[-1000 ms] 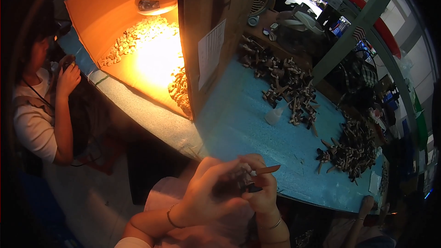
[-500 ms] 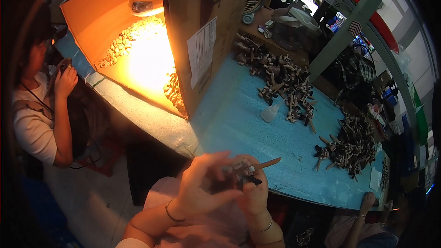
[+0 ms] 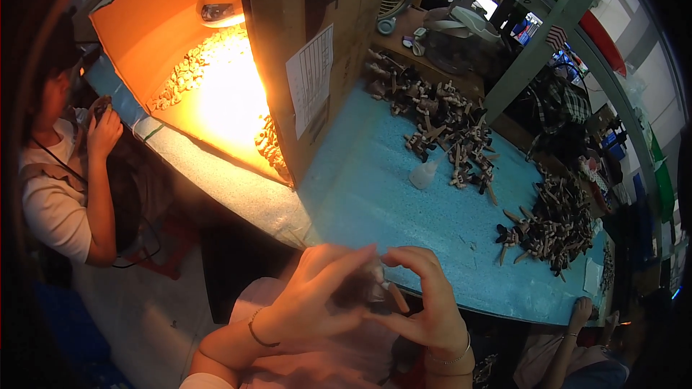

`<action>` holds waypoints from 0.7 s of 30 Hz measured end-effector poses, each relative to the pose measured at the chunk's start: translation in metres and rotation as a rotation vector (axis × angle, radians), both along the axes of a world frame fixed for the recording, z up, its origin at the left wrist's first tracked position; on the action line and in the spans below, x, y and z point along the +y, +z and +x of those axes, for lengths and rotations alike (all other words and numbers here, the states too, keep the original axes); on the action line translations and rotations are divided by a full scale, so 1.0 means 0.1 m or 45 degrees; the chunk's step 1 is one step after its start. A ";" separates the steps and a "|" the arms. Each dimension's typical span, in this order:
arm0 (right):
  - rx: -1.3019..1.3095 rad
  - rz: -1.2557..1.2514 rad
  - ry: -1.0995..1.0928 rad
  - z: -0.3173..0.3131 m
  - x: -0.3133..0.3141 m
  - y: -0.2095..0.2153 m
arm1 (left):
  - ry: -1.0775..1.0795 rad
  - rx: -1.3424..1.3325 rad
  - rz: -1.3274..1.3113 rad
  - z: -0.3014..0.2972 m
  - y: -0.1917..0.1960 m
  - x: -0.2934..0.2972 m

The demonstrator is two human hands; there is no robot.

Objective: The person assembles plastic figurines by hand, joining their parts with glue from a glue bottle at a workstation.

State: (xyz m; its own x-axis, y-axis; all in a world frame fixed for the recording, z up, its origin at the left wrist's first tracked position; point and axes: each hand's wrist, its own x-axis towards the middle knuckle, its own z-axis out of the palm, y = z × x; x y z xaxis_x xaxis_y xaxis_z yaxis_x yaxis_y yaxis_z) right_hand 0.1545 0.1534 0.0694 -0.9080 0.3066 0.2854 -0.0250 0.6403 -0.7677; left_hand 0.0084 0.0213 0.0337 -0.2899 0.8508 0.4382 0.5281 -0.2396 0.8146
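Note:
Between my hands, in front of the table's near edge, is a small dark and pale figurine (image 3: 378, 278) with a brown, blade-like piece (image 3: 397, 298) sticking out. My left hand (image 3: 306, 299) curls around it from the left, fingers and thumb closed over its dark part, which is blurred. From the other side, my right hand (image 3: 431, 301) arches over it, with its fingertips and thumb at the figurine. The fingers hide much of its shape.
Beyond my hands is a blue table (image 3: 375, 194) with a white squeeze bottle (image 3: 423, 174) and heaps of similar figurines (image 3: 562, 220). A cardboard box (image 3: 310, 65) encloses a glowing lamp (image 3: 220, 3) over small pieces. A person (image 3: 68, 173) sits left; another's hand (image 3: 581, 311) rests lower right.
My right hand has moved right and opened into a wider arch. The figurine has turned, so its brown piece now points down to the right instead of up to the right.

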 end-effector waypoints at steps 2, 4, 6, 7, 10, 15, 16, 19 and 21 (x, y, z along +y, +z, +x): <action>0.105 0.184 -0.070 0.01 -0.05 0.03 | -0.027 -0.025 0.160 -0.01 -0.11 0.03; 0.146 0.221 -0.032 0.00 -0.07 0.08 | -0.057 -0.110 0.282 0.03 -0.19 0.08; 0.189 0.253 0.010 0.00 -0.11 0.07 | -0.083 -0.194 0.399 0.05 -0.28 0.11; 0.250 0.253 -0.038 0.01 -0.15 0.05 | -0.129 -0.247 0.460 0.06 -0.33 0.12; 0.293 0.245 -0.097 0.02 -0.17 0.04 | -0.194 -0.346 0.559 0.11 -0.31 0.17; 0.276 0.173 -0.141 0.07 -0.17 0.02 | -0.267 -0.417 0.643 0.16 -0.33 0.24; 0.260 0.202 -0.135 0.08 -0.18 0.02 | -0.275 -0.501 0.616 0.18 -0.34 0.23; 0.239 0.225 -0.107 0.09 -0.13 0.03 | -0.282 -0.545 0.581 0.17 -0.31 0.24; 0.234 0.219 -0.086 0.09 -0.08 0.04 | -0.285 -0.505 0.574 0.14 -0.28 0.24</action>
